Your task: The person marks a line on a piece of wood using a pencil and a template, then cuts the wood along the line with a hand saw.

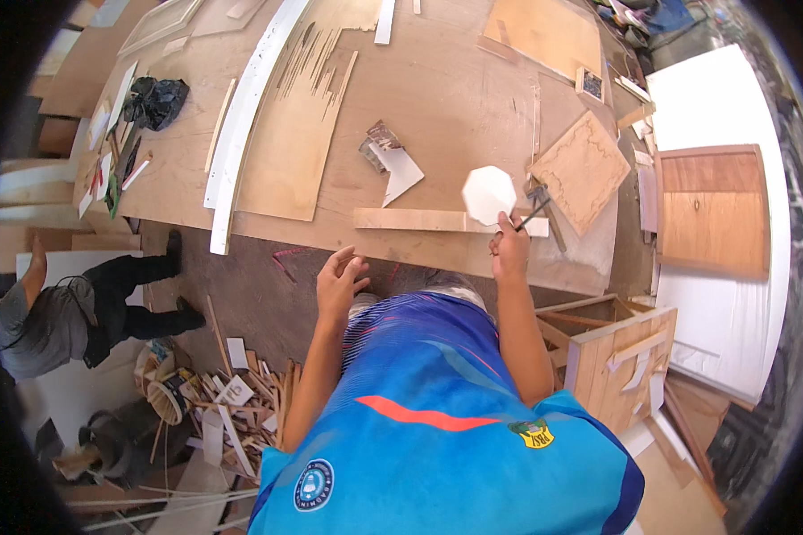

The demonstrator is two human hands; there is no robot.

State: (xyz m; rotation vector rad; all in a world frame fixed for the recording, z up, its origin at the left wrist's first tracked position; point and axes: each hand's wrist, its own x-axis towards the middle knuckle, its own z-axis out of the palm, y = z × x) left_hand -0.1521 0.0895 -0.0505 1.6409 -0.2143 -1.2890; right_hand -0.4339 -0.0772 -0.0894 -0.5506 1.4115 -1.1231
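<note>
My right hand (509, 248) pinches a white octagonal piece (488, 195) by its lower edge, above the near edge of the worktable. A thin dark stick (533, 215), like a pen or pencil, also slants out from these fingers. Beneath the octagon lies a long pale wooden strip (410, 219), partly covered by it and by the hand. My left hand (340, 278) hangs just short of the table edge, fingers loosely bent and apart, holding nothing. Farther in on the table is a white angular offcut (402, 175) beside a brown-patterned scrap (379, 143).
The wooden worktable (317, 234) carries a long white strip (245, 116), a splintered plywood sheet (285, 169) and a patterned square panel (583, 172). A wooden box frame (620, 348) stands at my right. At left are scrap wood (250, 392) and another person (80, 308).
</note>
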